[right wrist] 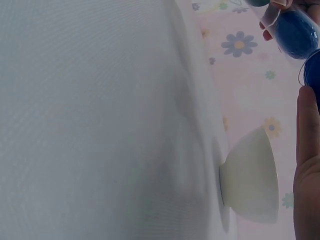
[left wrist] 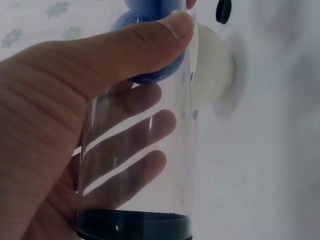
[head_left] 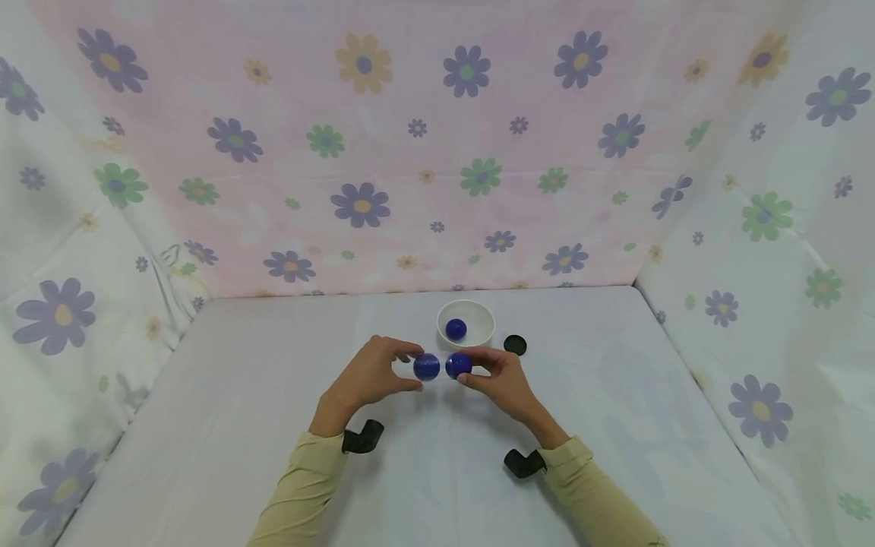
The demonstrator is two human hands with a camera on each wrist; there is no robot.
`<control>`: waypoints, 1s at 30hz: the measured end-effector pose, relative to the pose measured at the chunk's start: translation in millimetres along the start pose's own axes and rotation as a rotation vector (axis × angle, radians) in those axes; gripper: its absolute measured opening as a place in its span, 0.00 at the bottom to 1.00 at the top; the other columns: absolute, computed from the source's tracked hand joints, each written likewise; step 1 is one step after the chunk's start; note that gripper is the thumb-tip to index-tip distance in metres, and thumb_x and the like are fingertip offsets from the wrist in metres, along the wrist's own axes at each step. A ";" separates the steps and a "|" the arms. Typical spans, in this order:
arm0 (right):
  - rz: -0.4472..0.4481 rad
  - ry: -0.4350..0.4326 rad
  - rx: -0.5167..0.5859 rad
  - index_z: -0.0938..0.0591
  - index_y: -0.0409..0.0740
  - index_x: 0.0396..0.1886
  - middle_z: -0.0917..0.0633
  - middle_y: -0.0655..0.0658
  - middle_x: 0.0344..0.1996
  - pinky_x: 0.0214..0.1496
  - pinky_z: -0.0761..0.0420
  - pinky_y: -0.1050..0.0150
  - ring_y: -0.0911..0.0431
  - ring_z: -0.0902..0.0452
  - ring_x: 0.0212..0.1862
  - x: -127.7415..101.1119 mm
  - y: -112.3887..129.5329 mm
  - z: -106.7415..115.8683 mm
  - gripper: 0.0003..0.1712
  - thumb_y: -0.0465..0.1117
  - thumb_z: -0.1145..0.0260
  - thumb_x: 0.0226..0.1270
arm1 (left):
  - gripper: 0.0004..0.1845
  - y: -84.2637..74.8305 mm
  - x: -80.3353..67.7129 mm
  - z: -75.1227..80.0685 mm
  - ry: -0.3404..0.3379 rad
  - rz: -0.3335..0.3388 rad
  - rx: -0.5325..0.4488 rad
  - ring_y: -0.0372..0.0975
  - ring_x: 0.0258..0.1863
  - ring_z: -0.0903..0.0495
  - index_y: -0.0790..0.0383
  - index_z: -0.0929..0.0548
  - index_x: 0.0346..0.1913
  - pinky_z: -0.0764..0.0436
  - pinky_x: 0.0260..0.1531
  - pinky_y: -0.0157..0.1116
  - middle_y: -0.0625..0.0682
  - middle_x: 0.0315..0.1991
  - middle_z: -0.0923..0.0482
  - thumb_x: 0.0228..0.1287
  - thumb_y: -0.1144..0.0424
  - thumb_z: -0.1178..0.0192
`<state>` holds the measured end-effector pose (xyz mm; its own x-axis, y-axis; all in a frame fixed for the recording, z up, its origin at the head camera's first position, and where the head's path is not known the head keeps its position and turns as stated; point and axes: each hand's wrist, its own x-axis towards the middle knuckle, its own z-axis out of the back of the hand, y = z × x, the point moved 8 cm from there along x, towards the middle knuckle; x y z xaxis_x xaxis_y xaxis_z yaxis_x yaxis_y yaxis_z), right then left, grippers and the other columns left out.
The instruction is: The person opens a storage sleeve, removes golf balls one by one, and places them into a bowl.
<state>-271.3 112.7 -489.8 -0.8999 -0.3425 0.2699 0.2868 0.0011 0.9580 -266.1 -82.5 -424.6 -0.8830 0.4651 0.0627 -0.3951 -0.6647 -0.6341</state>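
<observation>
My left hand [head_left: 383, 372] grips a clear plastic tube [left wrist: 140, 165] with a black bottom, thumb across its side and fingers behind it. A blue ball [head_left: 427, 366] sits at the tube's open end. Right beside it, my right hand [head_left: 495, 376] pinches a second blue ball [head_left: 459, 365] between thumb and fingers, almost touching the first. Both hands hover just above the table in front of a white bowl [head_left: 478, 334]. A third blue ball [head_left: 456, 329] lies inside the bowl. In the right wrist view the bowl [right wrist: 250, 185] lies below the ball [right wrist: 297, 32] in the tube.
A small black round cap [head_left: 515, 345] lies on the white table [head_left: 239, 425] just right of the bowl. Flowered cloth walls [head_left: 437, 152] close in the back and both sides.
</observation>
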 end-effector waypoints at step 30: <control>-0.034 -0.200 -0.111 0.18 0.29 0.55 0.17 0.30 0.51 0.53 0.16 0.67 0.52 0.18 0.51 28.1 -2.3 50.4 0.26 0.27 0.23 0.55 | 0.27 15.5 -18.0 -7.1 -0.149 -0.049 -0.258 0.54 0.48 0.13 0.65 0.15 0.55 0.14 0.49 0.48 0.56 0.48 0.13 0.51 0.60 0.20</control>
<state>-313.8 150.5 -479.6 -0.9537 -0.1471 0.2623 0.2798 -0.1143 0.9532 -254.5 -97.1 -441.0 -0.8993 0.3898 0.1983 -0.3779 -0.4643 -0.8010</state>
